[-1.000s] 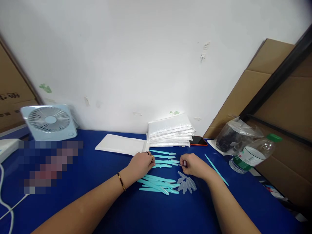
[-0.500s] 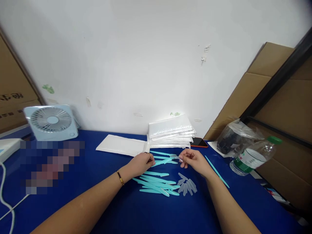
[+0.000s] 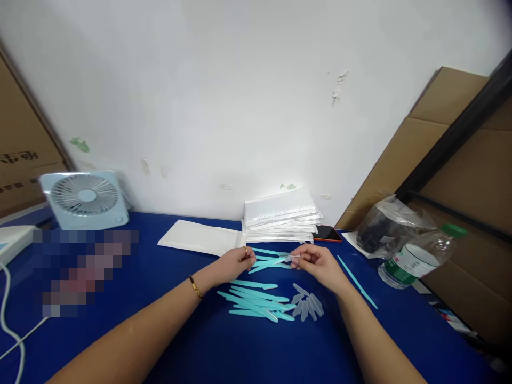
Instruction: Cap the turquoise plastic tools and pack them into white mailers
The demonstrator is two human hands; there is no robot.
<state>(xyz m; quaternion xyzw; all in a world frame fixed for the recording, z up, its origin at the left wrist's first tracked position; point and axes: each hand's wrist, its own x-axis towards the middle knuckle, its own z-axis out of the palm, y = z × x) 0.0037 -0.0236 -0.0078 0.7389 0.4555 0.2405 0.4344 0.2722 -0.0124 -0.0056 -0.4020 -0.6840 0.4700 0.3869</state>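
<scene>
My left hand [image 3: 236, 264] is closed at the left ends of several turquoise sticks, its thumb and finger pinched on one turquoise stick [image 3: 267, 263]. Between the thumb and fingers of my right hand [image 3: 316, 262] is a small translucent cover [image 3: 291, 258], at the right end of that stick. Nearer to me lies a loose pile of turquoise sticks [image 3: 256, 301]. Several more translucent covers [image 3: 308, 308] are heaped to its right. A single turquoise stick [image 3: 357, 281] lies apart, right of my right forearm.
White padded envelopes [image 3: 280, 213] are stacked by the wall, with another envelope [image 3: 200, 238] flat to their left. A phone [image 3: 327, 233], a bagged dark object [image 3: 372, 229] and a bottle [image 3: 412, 261] stand or lie right. A fan [image 3: 86, 200] is at left.
The translucent cover in my right hand has shifted slightly, and more of it shows. My left wrist has turned a little and its hand sits slightly higher. The piles have not moved.
</scene>
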